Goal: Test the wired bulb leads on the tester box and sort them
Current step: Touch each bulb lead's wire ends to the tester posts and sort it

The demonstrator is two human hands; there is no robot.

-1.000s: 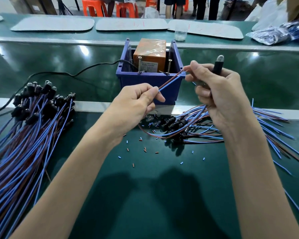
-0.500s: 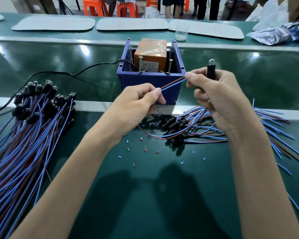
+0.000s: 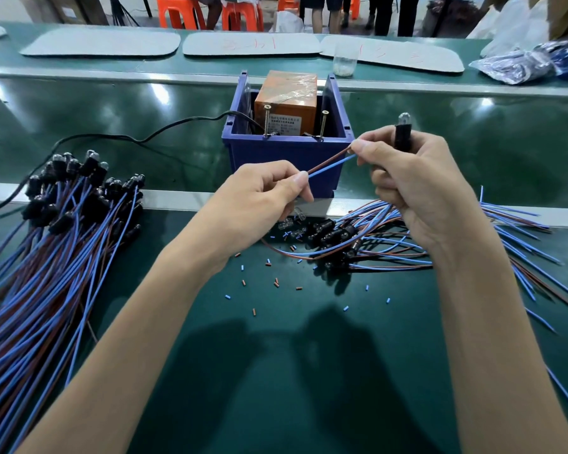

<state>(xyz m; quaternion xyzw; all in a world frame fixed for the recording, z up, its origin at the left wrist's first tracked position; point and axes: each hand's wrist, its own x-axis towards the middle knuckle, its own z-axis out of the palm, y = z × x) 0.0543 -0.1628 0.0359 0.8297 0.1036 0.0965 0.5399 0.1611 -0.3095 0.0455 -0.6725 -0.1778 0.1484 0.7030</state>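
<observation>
My right hand [image 3: 417,188] grips one wired bulb lead; its black socket with a clear bulb [image 3: 403,132] sticks up above my fingers. Its brown and blue wires [image 3: 330,163] run left to my left hand [image 3: 259,198], which pinches their ends between thumb and forefinger. Both hands hover just in front of the blue tester box [image 3: 286,158], which holds an orange block [image 3: 286,106] and two upright screws [image 3: 323,124]. A big bundle of leads [image 3: 46,257] lies at the left. A smaller loose pile of leads [image 3: 374,244] lies under my right hand.
A black cable [image 3: 112,139] runs from the box to the left. Small cut bits of blue and brown insulation [image 3: 276,283] are scattered on the green mat. A clear cup [image 3: 345,62], grey pads and plastic bags [image 3: 532,63] sit on the far bench.
My right hand has lowered the bulb and drawn slightly toward me. My left hand has slid along the wires to their ends, and the wire pair is now lower in front of the box.
</observation>
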